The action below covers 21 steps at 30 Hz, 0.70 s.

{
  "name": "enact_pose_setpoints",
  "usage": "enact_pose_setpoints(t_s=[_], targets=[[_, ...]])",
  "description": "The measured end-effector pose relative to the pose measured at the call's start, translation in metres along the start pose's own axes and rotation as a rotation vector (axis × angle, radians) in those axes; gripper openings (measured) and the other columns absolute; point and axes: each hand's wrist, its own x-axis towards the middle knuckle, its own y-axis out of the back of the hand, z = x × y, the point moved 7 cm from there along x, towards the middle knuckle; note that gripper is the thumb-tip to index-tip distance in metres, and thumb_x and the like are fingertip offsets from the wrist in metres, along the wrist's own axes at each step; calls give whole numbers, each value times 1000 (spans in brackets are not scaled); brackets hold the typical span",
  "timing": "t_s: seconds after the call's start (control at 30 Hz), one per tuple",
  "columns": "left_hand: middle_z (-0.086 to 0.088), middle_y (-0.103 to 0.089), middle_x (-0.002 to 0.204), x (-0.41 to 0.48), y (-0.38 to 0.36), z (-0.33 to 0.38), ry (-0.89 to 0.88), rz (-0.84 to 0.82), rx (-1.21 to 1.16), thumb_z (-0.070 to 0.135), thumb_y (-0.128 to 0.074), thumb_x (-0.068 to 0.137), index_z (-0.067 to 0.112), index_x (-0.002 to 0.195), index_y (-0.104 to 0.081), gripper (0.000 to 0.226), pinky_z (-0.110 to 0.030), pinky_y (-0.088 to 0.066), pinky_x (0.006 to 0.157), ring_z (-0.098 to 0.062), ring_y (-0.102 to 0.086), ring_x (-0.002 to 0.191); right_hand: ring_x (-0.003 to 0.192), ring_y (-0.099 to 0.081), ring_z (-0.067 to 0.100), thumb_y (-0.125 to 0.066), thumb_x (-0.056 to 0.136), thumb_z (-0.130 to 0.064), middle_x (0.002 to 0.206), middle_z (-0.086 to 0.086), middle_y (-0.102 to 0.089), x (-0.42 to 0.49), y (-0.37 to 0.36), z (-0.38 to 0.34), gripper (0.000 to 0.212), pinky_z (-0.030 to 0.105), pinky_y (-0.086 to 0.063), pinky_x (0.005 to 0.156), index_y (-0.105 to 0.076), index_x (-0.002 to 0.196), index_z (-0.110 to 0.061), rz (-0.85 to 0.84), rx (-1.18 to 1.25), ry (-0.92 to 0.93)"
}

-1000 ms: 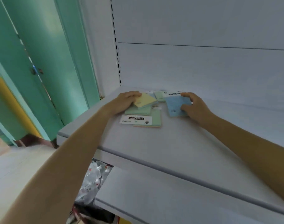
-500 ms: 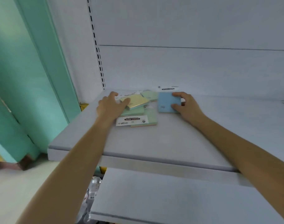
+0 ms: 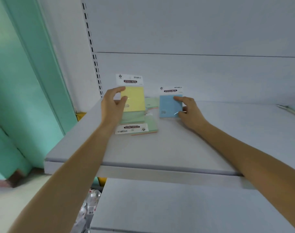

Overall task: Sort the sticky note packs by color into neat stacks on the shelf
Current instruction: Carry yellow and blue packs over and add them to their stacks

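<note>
- Left hand (image 3: 112, 106) grips the yellow pack (image 3: 135, 100), centre-left.
- Right hand (image 3: 189, 111) pinches the blue pack (image 3: 168, 105), centre.
- Green packs (image 3: 151, 123) lie jumbled beneath; sorting looks barely begun, no stacks yet.

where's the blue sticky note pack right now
In the head view, the right hand holds the blue pack near the back of the shelf, just right of the green packs.
</note>
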Motion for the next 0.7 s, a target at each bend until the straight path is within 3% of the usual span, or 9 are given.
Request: enact_pose_setpoints(t_s=[0.07,0.13,0.2,0.27,0.37,0.47,0.63,0.7], targets=[[5,-56,128,1,-6,9,-3,-24,-16,13,-57,87,19,116,-60,30,-4,-43,60,-4,-58,65,86,-55,20,-44,82,9,137,14,-37,0,9,3,57,7,-43,52,-44,134,-13,11,108,-63],[2,-56,129,1,-25,24,-10,-77,9,14,-57,87,19,118,-60,31,-16,-48,71,-13,-59,72,83,-52,18,-42,83,9,136,12,-40,-3,26,12,56,11,-42,49,-45,133,-14,42,196,-121],[-1,-57,129,1,-44,38,-2,-99,-5,13,-57,86,18,119,-60,33,-31,-51,88,-22,-61,89,82,-51,17,-40,84,9,134,11,-44,-6,45,23,55,7,-39,46,-46,132,-15,68,253,-166],[-4,-59,127,-2,-69,52,22,-95,-47,12,-57,86,16,118,-61,33,-37,-46,99,-25,-58,111,65,-53,5,-38,84,9,119,8,-48,-15,71,35,54,3,-34,39,-47,132,-14,80,255,-200],[-4,-60,118,-16,-121,73,79,-114,-139,11,-58,85,15,116,-63,32,-40,-53,88,-30,-59,111,48,-50,-2,-37,84,11,107,6,-47,-37,128,59,56,2,-33,39,-46,134,-14,114,195,-209],[1,-56,105,-43,-181,104,91,-169,-195,11,-59,84,15,115,-63,32,-45,-50,95,-29,-59,111,33,-47,-9,-37,85,10,87,0,-50,-67,197,88,55,4,-30,35,-46,133,-16,169,149,-231],[-1,-51,102,-92,-272,159,163,-212,-312,9,-58,84,14,114,-63,32,-43,-48,95,-34,-57,114,62,-45,5,-36,84,11,110,5,-48,-117,303,151,55,1,-34,42,-48,132,-13,257,131,-254],[-3,-52,103,-112,-306,178,172,-228,-325,7,-58,84,13,115,-63,32,-37,-48,93,-32,-58,111,63,-45,6,-36,85,11,110,5,-48,-136,340,178,54,1,-36,45,-48,132,-13,293,141,-276]])
